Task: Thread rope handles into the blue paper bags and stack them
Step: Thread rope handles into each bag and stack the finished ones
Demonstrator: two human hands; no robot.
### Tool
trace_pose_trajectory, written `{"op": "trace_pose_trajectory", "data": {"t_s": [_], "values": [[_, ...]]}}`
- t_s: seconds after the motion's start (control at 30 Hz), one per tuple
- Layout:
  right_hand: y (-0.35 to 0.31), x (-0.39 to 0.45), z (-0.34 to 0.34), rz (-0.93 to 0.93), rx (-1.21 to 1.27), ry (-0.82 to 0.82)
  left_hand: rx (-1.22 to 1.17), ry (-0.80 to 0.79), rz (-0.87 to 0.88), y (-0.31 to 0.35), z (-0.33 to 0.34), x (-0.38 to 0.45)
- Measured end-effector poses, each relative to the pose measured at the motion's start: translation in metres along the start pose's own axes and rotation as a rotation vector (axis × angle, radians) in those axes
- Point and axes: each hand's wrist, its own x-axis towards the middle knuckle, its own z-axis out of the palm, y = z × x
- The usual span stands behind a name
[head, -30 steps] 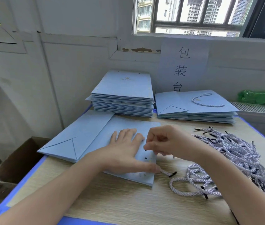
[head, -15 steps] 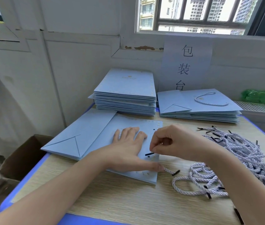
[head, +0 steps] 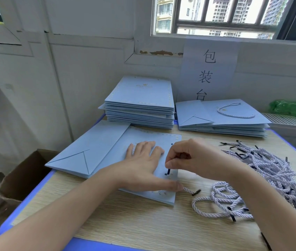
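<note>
Your left hand (head: 143, 165) lies flat on the blue paper bag (head: 118, 151) in front of you, fingers straight and spread a little, palm down on the paper. The thumb stretches out toward the bag's near right corner, and its tip presses on a rope handle (head: 191, 191) where the rope crosses the bag's right edge; the rope's black tip lies on the table (head: 143, 220) just past that corner.

Your right hand (head: 185, 160) is curled into a loose fist over the right end of the bag. Its thumb and forefinger are pinched together on a black rope tip (head: 168, 171), which points down at a small punched hole (head: 165, 174) near the bag's right edge. The tip stands just beside the hole; whether it has entered the paper cannot be told.

The bag lies flat at the near left of the table, its folded bottom with the triangular crease toward the left. Behind it stands a tall stack of bags (head: 140, 104). To the right of that stack sits a lower stack (head: 221, 122) whose top bag has a rope loop on its face. A pile of loose rope handles (head: 263, 171) is spread over the right side of the table, near your right forearm.
</note>
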Motion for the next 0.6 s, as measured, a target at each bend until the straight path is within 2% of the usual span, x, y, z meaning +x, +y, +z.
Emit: {"op": "trace_pose_trajectory", "data": {"t_s": [0.27, 0.37, 0.47, 0.6], "values": [[0.000, 0.007, 0.014, -0.071, -0.111, 0.059, -0.018, 0.109, 0.026, 0.002, 0.005, 0.002], [-0.001, 0.007, 0.017, -0.116, -0.057, 0.078, -0.051, 0.173, 0.032, 0.004, 0.002, 0.002], [-0.001, 0.007, 0.018, -0.139, -0.002, 0.076, -0.208, 0.143, 0.046, 0.004, -0.002, 0.001], [-0.002, 0.005, 0.018, -0.137, 0.023, 0.072, -0.275, 0.116, 0.071, 0.003, -0.005, 0.000]]}}
